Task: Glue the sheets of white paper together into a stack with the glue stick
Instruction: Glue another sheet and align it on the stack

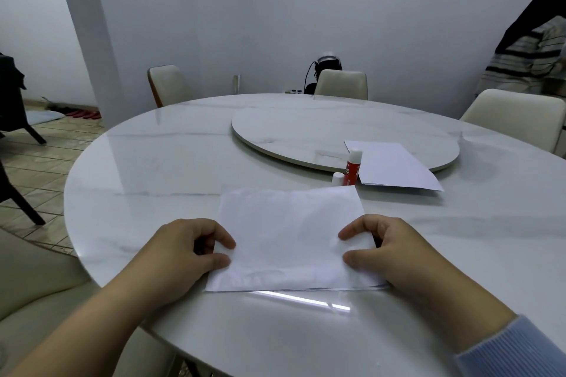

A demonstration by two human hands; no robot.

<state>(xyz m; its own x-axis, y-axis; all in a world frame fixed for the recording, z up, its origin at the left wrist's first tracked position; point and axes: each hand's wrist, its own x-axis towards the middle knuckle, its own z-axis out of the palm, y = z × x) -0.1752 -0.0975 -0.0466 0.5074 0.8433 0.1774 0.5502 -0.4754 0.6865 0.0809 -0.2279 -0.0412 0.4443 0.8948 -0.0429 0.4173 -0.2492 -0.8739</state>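
Observation:
A white sheet of paper (288, 232) lies on the round marble table (153, 168) in front of me, on top of other sheets whose edges show at its near side. My left hand (186, 251) pinches its left edge between thumb and fingers. My right hand (386, 251) pinches its right edge the same way. A red and white glue stick (352, 167) stands upright beyond the paper, uncapped, with its white cap (337, 178) standing beside it on the left. More white sheets (395, 167) lie to the right of the glue stick.
A round turntable (306, 128) sits on the middle of the table, under the far end of the spare sheets. Cream chairs (341, 84) stand around the far side. A person in a striped top (533, 61) stands at the right edge.

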